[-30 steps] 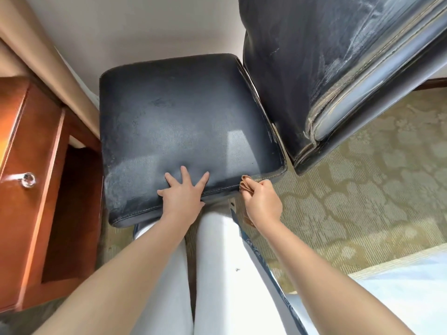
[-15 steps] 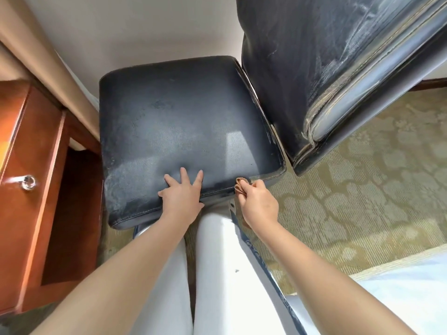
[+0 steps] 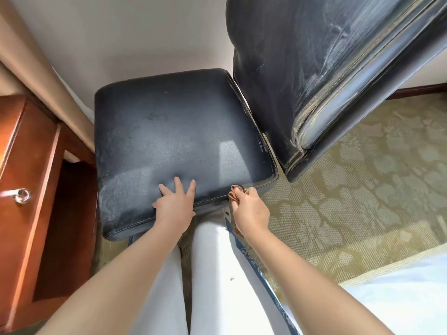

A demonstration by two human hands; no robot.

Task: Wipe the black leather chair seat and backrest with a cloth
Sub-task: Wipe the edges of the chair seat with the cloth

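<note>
The black leather chair seat [image 3: 174, 131] fills the middle of the view, dusty and scuffed. Its backrest [image 3: 302, 68] rises at the right, streaked with pale marks and edged by a shiny rim. My left hand [image 3: 175, 205] lies flat on the seat's near edge with fingers spread. My right hand [image 3: 250, 210] grips a small brown cloth [image 3: 235, 192] bunched against the near side edge of the seat, close to its right corner. Most of the cloth is hidden in my fist.
A reddish wooden cabinet [image 3: 26, 189] with a metal knob [image 3: 21, 195] stands close at the left. A wall and beige curtain lie behind the chair. Patterned green carpet [image 3: 350, 201] spreads to the right, with a white bed edge [image 3: 399, 286] at the lower right. My legs are below the seat.
My right hand has slid the cloth a little leftward along the seat's near edge. My left hand's fingers have drawn slightly closer together; it stays on the seat.
</note>
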